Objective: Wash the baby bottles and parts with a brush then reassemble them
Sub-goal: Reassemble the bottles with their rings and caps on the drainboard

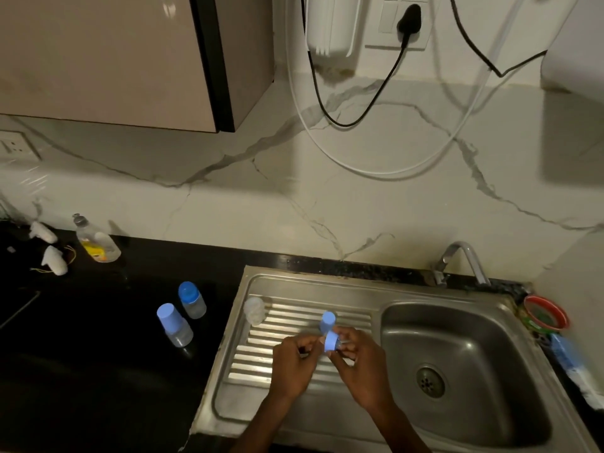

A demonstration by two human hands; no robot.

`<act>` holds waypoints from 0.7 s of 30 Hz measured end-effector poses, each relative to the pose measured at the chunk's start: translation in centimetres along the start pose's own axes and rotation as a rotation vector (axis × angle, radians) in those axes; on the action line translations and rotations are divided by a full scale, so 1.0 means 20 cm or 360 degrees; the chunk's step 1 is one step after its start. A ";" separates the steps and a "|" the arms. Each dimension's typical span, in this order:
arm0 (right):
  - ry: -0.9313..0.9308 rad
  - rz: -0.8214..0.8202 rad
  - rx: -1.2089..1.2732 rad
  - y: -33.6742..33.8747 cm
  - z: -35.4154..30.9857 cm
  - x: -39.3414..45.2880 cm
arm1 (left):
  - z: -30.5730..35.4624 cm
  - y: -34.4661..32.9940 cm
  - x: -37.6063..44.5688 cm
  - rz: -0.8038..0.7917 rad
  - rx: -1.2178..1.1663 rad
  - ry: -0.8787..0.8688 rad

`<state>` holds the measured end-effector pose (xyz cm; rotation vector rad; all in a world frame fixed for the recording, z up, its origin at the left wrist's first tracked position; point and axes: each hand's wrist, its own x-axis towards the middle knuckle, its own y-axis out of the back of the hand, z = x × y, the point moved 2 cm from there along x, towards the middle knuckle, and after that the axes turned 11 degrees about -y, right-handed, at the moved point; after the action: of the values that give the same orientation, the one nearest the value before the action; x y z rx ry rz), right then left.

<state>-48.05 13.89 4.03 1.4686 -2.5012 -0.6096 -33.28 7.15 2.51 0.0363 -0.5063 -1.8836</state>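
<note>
Over the ribbed drainboard [294,322], the right hand [359,364] pinches a blue collar ring [330,342] by its edge; the left hand [292,361] has fingers curled at the ring's other side, on what I cannot tell. Just behind them a blue cap [327,320] stands on the ribs, with a clear bottle [254,310] near the drainboard's far left rim. The sink basin [457,325] lies to the right, nothing in it. On the dark surface [98,354] left stand two capped bottles [175,324], well apart from the hands.
</note>
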 end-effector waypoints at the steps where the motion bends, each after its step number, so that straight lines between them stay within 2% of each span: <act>1: 0.0008 -0.0010 0.0003 -0.01 0.00 0.00 | -0.01 0.01 0.00 -0.0023 -0.0005 0.0010; 7: 0.0050 -0.0023 0.0067 -0.05 -0.03 -0.03 | 0.01 0.04 -0.03 -0.0071 -0.0048 0.0072; 11: 0.0033 -0.0015 0.0118 -0.08 -0.06 -0.05 | 0.01 0.06 -0.05 0.0039 -0.0017 0.0025; 14: 0.0041 0.0012 0.0144 -0.07 -0.07 -0.07 | 0.00 0.08 -0.04 0.0098 -0.0072 0.0100; 21: 0.0125 0.0153 0.0068 -0.03 -0.10 -0.04 | 0.00 0.10 -0.01 0.0003 -0.0139 0.0011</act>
<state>-46.41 13.82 5.60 1.3498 -2.5218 -0.4755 -31.42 6.74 3.26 -0.0152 -0.4188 -1.9009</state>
